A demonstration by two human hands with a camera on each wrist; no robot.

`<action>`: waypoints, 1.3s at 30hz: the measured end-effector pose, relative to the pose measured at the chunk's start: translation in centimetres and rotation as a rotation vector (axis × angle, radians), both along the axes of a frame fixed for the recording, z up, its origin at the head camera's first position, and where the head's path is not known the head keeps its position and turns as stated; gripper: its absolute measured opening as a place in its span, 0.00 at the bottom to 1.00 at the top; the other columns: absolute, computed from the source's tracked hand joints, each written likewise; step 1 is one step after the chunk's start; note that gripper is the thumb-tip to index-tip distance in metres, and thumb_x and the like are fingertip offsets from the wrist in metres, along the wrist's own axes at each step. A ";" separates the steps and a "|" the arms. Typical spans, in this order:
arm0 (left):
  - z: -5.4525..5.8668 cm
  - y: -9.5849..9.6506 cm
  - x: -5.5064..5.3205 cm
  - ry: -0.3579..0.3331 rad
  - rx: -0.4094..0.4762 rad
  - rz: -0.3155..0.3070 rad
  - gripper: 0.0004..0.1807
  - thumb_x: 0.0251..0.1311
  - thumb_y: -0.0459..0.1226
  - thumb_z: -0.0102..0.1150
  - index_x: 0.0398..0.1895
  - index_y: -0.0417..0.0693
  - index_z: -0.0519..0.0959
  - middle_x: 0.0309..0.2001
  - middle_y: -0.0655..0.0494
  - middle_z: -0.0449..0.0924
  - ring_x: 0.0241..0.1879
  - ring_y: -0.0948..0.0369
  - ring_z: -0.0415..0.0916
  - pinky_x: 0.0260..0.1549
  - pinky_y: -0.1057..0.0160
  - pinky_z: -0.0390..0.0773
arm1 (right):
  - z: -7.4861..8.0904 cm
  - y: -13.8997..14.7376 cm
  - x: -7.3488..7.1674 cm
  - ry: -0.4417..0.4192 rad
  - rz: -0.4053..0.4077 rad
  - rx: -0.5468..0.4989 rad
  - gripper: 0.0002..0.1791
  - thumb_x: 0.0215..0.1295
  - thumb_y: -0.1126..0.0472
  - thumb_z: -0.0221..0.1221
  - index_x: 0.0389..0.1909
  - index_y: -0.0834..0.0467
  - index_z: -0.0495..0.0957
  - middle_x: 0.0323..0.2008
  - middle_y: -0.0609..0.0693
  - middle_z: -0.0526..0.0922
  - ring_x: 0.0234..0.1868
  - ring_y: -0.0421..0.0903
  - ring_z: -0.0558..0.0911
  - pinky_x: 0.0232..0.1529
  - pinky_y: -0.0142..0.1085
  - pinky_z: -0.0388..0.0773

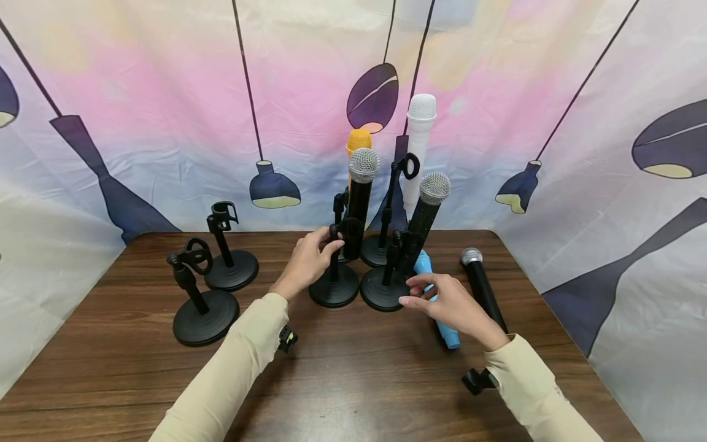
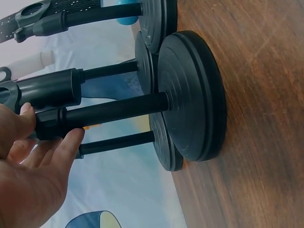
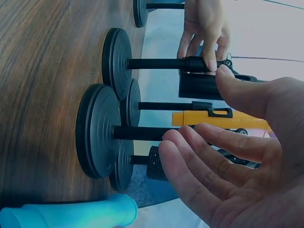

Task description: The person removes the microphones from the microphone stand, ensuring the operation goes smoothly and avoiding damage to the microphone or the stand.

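In the head view, my left hand (image 1: 305, 261) pinches the upper collar of a black microphone stand (image 1: 334, 291); the left wrist view shows thumb and fingers about that collar (image 2: 50, 124). A black microphone with a silver head (image 1: 359, 199) stands upright in its holder. My right hand (image 1: 450, 304) has its fingers spread and slightly bent beside a second stand (image 1: 381, 296), holding nothing. That stand bears a speckled black microphone (image 1: 418, 228), tilted to the right. Behind them are a yellow microphone (image 1: 359, 141) and a white one (image 1: 421, 132), both upright on stands partly hidden.
A blue microphone (image 1: 446, 334) lies on the table behind my right hand, partly hidden. Further right lies another black microphone (image 1: 482, 285). Two stands with empty holders (image 1: 205, 319) are at the left. A patterned cloth (image 1: 309, 73) hangs behind the wooden table (image 1: 353, 380).
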State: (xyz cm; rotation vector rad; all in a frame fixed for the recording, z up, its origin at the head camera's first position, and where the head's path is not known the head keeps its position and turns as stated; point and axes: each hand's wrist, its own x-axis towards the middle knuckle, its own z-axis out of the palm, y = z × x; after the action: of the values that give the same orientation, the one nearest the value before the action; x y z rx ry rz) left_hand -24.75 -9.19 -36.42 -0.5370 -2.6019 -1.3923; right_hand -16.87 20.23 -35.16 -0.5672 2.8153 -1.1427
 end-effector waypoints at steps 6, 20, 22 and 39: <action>0.0 -0.1 0.2 0.002 -0.007 -0.004 0.10 0.77 0.41 0.52 0.52 0.47 0.78 0.56 0.46 0.82 0.56 0.48 0.80 0.53 0.46 0.78 | 0.2 -0.5 0.1 0.021 -0.001 -0.012 0.21 0.67 0.52 0.68 0.54 0.61 0.82 0.37 0.46 0.83 0.40 0.47 0.83 0.38 0.39 0.81; 0.0 -0.6 0.9 -0.005 0.012 -0.031 0.10 0.76 0.41 0.54 0.52 0.47 0.78 0.57 0.46 0.82 0.58 0.50 0.80 0.54 0.47 0.78 | 1.3 -2.1 0.1 0.074 0.062 -0.053 0.21 0.67 0.55 0.68 0.56 0.61 0.81 0.42 0.47 0.86 0.39 0.41 0.85 0.40 0.38 0.81; 0.0 -0.7 1.1 -0.008 0.014 -0.032 0.11 0.76 0.41 0.54 0.53 0.47 0.78 0.58 0.45 0.81 0.59 0.50 0.79 0.55 0.47 0.77 | 1.5 -2.4 0.0 0.088 0.070 -0.062 0.20 0.67 0.56 0.68 0.56 0.61 0.81 0.42 0.47 0.86 0.39 0.41 0.85 0.40 0.37 0.81; 0.1 -1.5 2.7 0.013 -0.040 -0.026 0.11 0.75 0.42 0.55 0.51 0.45 0.78 0.58 0.42 0.81 0.49 0.51 0.82 0.44 0.51 0.77 | 3.5 -5.6 -1.9 0.081 0.081 -0.125 0.23 0.68 0.55 0.67 0.60 0.60 0.79 0.54 0.54 0.84 0.52 0.49 0.85 0.48 0.39 0.82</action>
State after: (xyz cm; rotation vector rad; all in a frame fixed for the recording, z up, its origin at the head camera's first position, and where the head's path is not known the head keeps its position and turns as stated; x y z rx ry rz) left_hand -22.10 -10.70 -36.33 -0.5860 -2.6264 -1.3427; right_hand -18.79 14.67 -31.68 -0.7457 2.7713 -1.3163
